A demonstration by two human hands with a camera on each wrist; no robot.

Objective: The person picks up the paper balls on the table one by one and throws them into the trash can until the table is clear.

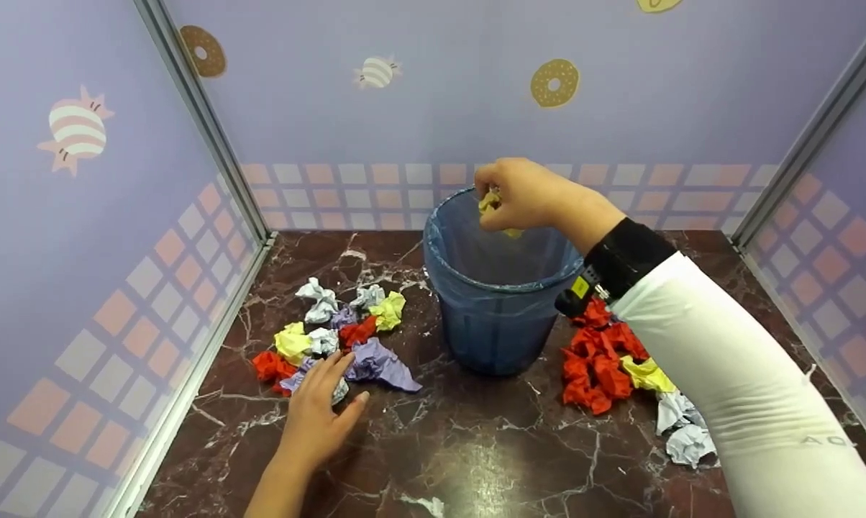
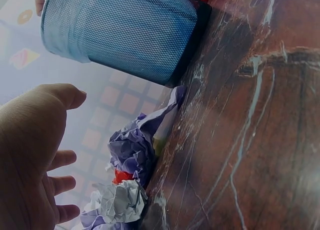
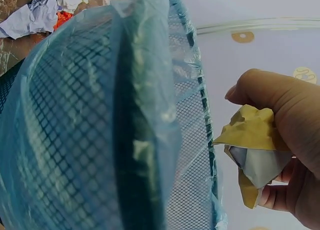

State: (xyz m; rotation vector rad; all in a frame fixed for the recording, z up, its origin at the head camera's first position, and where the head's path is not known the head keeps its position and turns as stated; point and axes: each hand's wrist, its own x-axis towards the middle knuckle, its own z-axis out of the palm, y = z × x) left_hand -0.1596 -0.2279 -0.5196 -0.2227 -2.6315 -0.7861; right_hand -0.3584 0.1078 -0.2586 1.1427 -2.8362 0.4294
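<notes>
Left hand [image 1: 318, 410]: nearest the viewer, low on the marble floor [image 1: 476, 446]. Fingers straight and spread, tips touching the near edge of the left paper pile [image 1: 332, 334], by a purple wad [image 1: 379, 363]. Holds nothing.

Left pile: crumpled wads in red, yellow, white, purple, lying together on the floor left of the bin [image 1: 494, 288]. The left wrist view shows what the head view does not: the purple wad [image 2: 137, 145] close up, a white wad [image 2: 120, 202] beside it with a scrap of red between them, and the bin's mesh wall [image 2: 125, 35] seen from floor level. In that view the left hand [image 2: 30, 155] is open, thumb apart from the fingers.

Right pile [image 1: 620, 367]: red wads just beside the bin's right side, one yellow, white ones nearer the viewer. Part is hidden behind the white sleeve [image 1: 735, 374].

Bin: upright, blue mesh, lined with a blue plastic bag, between the two piles.

Right hand [image 1: 523, 194]: above the bin's far rim, fingers curled round a yellow wad [image 1: 492, 205]. The head view shows little of this wad. The right wrist view shows it plainly: yellow wad [image 3: 255, 155] with a white inner face, pinched between thumb and fingers of the right hand [image 3: 285, 140], just outside the bin's liner-covered rim [image 3: 200, 95].

Walls [image 1: 404, 108]: lilac, printed with doughnuts and sweets, farthest back.
</notes>
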